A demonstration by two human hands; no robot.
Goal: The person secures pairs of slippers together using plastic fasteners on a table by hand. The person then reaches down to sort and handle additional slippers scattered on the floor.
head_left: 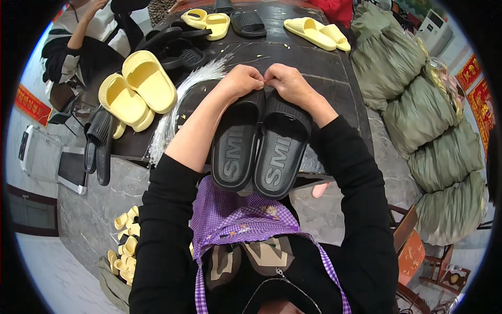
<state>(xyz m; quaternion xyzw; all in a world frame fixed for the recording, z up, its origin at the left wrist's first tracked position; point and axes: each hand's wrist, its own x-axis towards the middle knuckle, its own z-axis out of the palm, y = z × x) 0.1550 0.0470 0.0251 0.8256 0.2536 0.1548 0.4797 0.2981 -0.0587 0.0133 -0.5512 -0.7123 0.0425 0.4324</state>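
Two black slide slippers, one on the left (236, 141) and one on the right (283, 146), lie side by side at the table's near edge, raised lettering on their footbeds. My left hand (240, 83) and my right hand (294, 88) meet just beyond their straps. Both have fingertips pinched together, almost touching; whatever is between them is too small to make out. Beside my left forearm lies a loose bundle of thin white plastic strands (180, 107). A pair of pale yellow slippers (150, 82) rests left of that bundle.
On the dark table (327, 78) are more black slippers (249, 24) and yellow slippers (311, 32). Full green sacks (418, 112) line the right side. A heap of yellow slippers (127, 251) lies on the floor at lower left. Another person (86, 42) is at the far left.
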